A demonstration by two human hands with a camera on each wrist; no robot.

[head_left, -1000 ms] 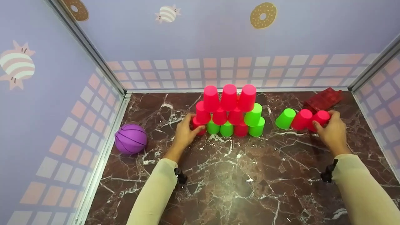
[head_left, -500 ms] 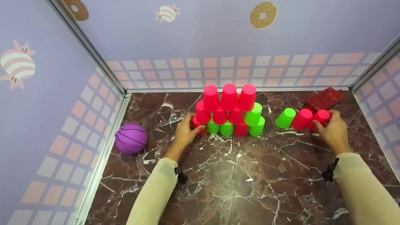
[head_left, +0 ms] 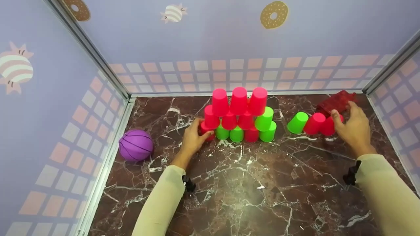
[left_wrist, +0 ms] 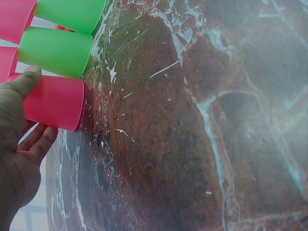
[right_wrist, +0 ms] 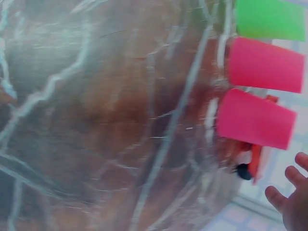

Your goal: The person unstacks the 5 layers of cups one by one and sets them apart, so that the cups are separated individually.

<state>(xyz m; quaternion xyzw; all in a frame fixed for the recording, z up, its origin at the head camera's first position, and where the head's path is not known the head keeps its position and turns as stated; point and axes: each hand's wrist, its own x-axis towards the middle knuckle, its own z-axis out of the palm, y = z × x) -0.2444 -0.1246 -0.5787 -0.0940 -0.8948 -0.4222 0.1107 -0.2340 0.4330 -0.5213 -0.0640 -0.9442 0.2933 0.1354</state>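
In the head view, upside-down pink and green cups stand in a three-tier stack [head_left: 239, 101], pink on top. My left hand [head_left: 191, 139] holds the pink cup [left_wrist: 57, 101] at the bottom row's left end between thumb and fingers, as the left wrist view shows. Right of the stack, a separate row has a green cup [head_left: 298, 123], a middle pink cup [head_left: 315, 124] and an end pink cup [right_wrist: 257, 120]. My right hand [head_left: 354, 131] hovers by that end cup, thumb and fingers spread. A gap shows between its fingers and the cup in the right wrist view.
A purple ball [head_left: 136, 145] with black lines lies left on the dark marbled surface [head_left: 236, 190]. Behind the short row sits a dark red object [head_left: 336, 102]. Patterned walls [head_left: 203, 39] enclose the back and both sides.
My right hand has let go of the end pink cup and moved up and slightly right, its fingers spreading. The left hand keeps its hold, and the cups stand as before.
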